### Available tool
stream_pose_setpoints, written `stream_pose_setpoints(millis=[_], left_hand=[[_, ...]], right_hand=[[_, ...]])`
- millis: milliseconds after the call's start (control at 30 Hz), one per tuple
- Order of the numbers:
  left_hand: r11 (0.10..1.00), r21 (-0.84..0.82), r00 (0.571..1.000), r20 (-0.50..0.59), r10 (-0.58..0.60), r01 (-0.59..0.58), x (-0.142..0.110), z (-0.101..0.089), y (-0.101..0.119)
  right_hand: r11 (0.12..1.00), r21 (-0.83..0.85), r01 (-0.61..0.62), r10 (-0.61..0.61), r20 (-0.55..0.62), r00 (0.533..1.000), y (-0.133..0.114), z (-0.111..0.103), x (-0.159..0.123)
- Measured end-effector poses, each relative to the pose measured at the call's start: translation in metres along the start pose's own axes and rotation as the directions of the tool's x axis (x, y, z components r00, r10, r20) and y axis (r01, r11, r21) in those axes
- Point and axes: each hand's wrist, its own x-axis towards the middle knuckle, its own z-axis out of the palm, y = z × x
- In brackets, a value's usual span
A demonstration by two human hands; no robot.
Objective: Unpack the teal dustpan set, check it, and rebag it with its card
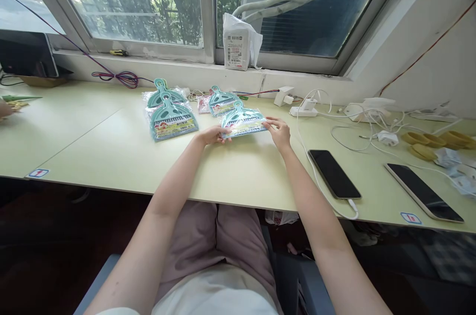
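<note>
Between my two hands is a teal mini dustpan and brush set [243, 120] in a clear plastic bag with a printed label. My left hand [214, 135] is closed on its left corner, thumb on top and fingers partly hidden below. At its right corner, my right hand [278, 132] pinches the bag's edge. Just behind it on the table lies another bagged dustpan set [221, 101]. To the left is a front bagged dustpan set [171, 119], overlapping a rear bagged dustpan set [163, 91].
To the right lie a phone on a charging cable [334, 173] and a second phone [424, 191]. Chargers and tangled white cables [372, 116] spread behind them, near yellow round objects [439, 140]. A white box [238, 49] stands on the sill. Another person's hand [5, 108] shows far left.
</note>
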Motion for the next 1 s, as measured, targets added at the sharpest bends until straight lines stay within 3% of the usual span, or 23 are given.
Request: stream_pose_setpoints(millis=[200,300,367,433,500,567,633,700,800,1000], left_hand=[[0.992,0.121,0.999,0.025,0.035,-0.038,-0.006,0.012,0.007],[0.985,0.158,0.997,0.041,0.069,-0.074,-0.011,0.019,0.009],[0.977,0.192,0.995,0.056,0.084,-0.093,-0.014,0.024,0.010],[0.972,0.213,0.994,0.055,0.091,-0.100,-0.014,0.028,0.010],[0.971,0.218,0.995,0.036,0.097,-0.102,-0.013,0.031,0.009],[0.971,0.222,0.996,0.024,0.089,-0.092,-0.011,0.031,0.007],[0.971,0.229,0.998,0.020,0.065,-0.068,-0.008,0.028,0.005],[0.971,0.236,0.999,0.012,0.041,-0.042,-0.007,0.026,0.003],[0.978,0.201,0.998,-0.014,0.060,-0.055,-0.007,0.027,0.002],[0.955,-0.065,0.956,-0.061,0.286,-0.289,-0.009,0.046,0.006]], right_hand=[[0.995,0.092,0.049,-0.037,-0.127,0.991,-0.002,0.010,-0.006],[0.992,0.123,0.041,-0.026,-0.120,0.992,-0.005,0.012,-0.010],[0.992,0.128,-0.003,0.017,-0.104,0.994,-0.002,0.013,-0.009],[0.978,0.169,-0.122,0.138,-0.082,0.987,0.003,0.012,-0.006],[0.912,0.271,-0.307,0.318,0.005,0.948,0.009,0.012,-0.002],[0.794,0.356,-0.492,0.464,0.167,0.870,0.014,0.013,0.001],[0.681,0.392,-0.619,0.526,0.326,0.785,0.016,0.015,0.002],[0.624,0.412,-0.663,0.537,0.390,0.748,0.015,0.018,0.000],[0.634,0.443,-0.634,0.553,0.314,0.772,0.011,0.020,-0.002],[0.658,0.481,-0.580,0.565,0.194,0.802,0.010,0.021,-0.001]])
